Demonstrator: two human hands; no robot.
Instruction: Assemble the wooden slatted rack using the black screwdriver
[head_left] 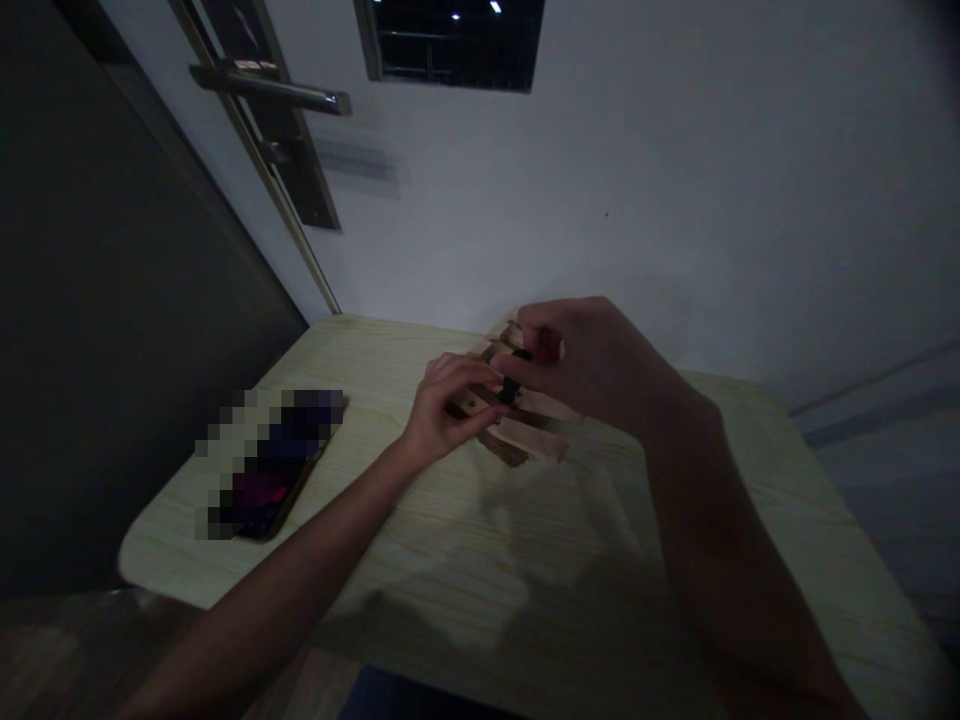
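Note:
A slatted wooden object [529, 437] with small dark holes lies on the table, partly covered by both hands. A small black piece [511, 388] stands up from its slats; its exact kind is too dark to make out. My left hand [450, 405] comes in from the left, its thumb and fingertips closed around the lower part of the black piece, beside the wood. From the right, my right hand [592, 355] curls over the top of the same piece with thumb and fingers pinched. A reddish patch shows inside the right hand's grip; what it is stays unclear.
On the left of the pale wood-grain table [450, 560] lies a phone [289, 470], partly pixelated. Behind the table stands a white door [675, 180] with a metal handle [277, 90] and a small dark window [457, 45]. A dark panel [112, 330] borders the left.

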